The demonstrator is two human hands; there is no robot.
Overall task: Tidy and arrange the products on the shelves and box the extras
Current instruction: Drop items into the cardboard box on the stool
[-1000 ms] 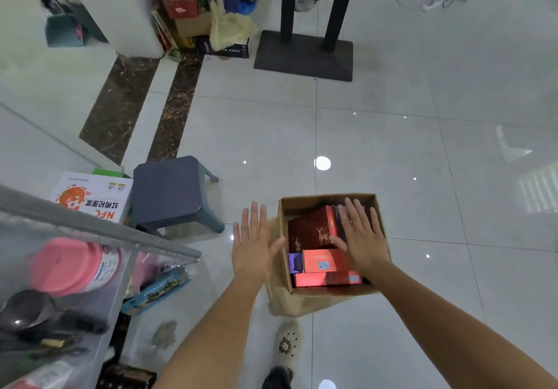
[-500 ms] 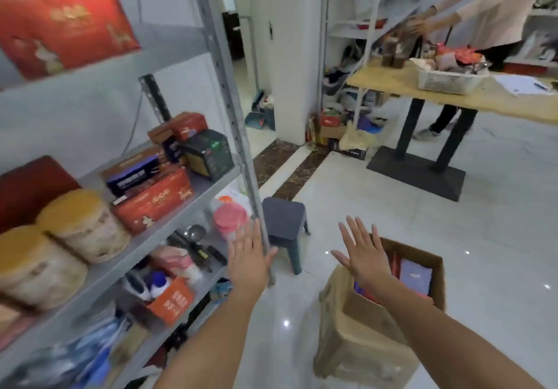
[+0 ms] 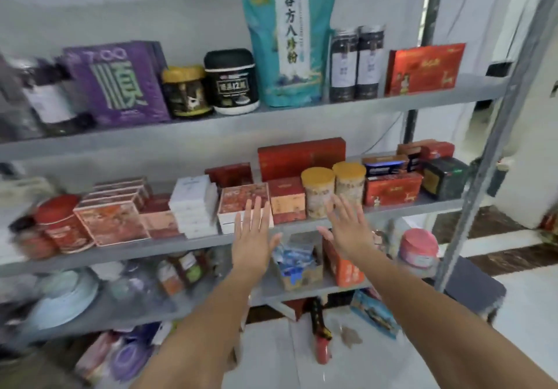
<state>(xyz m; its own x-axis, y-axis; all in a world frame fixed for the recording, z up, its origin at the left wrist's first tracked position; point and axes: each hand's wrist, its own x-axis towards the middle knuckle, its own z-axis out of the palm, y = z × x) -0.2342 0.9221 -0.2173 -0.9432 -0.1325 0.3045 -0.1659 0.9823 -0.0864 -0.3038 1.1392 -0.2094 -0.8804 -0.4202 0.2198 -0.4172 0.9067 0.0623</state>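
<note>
Before the grey metal shelf's [image 3: 302,228] middle front edge, both arms reach forward; left hand [image 3: 254,240] and right hand [image 3: 347,229] spread flat, fingers straight, holding nothing.

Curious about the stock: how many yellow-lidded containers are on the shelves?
3: a pale canister and its twin side by side on the middle shelf, a dark jar on the top shelf. Others may be hidden.

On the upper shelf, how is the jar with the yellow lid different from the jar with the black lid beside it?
The yellow-lidded jar is shorter and narrower; the black-lidded jar is taller and wider. The yellow-lidded jar is dark down to its base, while the black-lidded jar has a white band at the bottom. Both stand upright, side by side on the upper shelf.
</note>
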